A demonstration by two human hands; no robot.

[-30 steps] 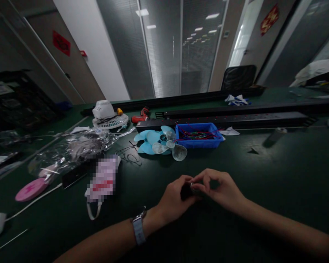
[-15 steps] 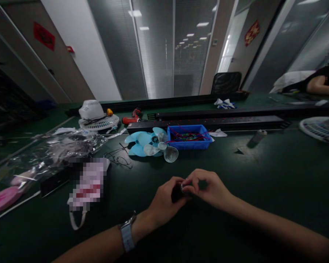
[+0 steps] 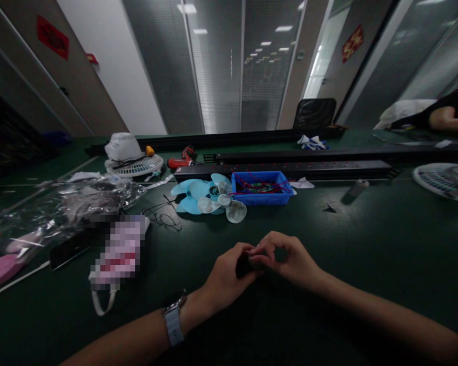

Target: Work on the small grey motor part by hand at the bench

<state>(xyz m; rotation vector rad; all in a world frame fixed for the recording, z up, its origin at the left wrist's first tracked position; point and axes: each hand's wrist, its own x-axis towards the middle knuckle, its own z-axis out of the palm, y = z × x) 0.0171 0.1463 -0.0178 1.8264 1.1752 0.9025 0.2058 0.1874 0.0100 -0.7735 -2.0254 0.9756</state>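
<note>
My left hand [image 3: 229, 272] curls around a small dark, round part [image 3: 254, 260] with a shiny edge, mostly hidden by fingers. On the same part, the thumb and forefinger of my right hand [image 3: 286, 256] close in a pinch from the other side. Both hands are just above the dark green table [image 3: 309, 325]. Beyond them lie pale blue fan blades [image 3: 194, 193] and a greyish, see-through fan blade set [image 3: 224, 200]. Next to these stands a blue bin [image 3: 263, 199] with red wires and green boards inside.
Left lie a pouch with a strap [image 3: 120, 254], a phone [image 3: 70, 249], crumpled clear plastic [image 3: 95, 198] and a pink disc [image 3: 2, 272]. Farther back are a white fan housing [image 3: 124, 147], a red drill [image 3: 181, 158] and long black bars [image 3: 309, 170]. A metal cylinder [image 3: 361, 185] stands right.
The view has shifted slightly. My right fingers have turned a little on the small part, and its shiny edge shows less. Both hands stay together.
</note>
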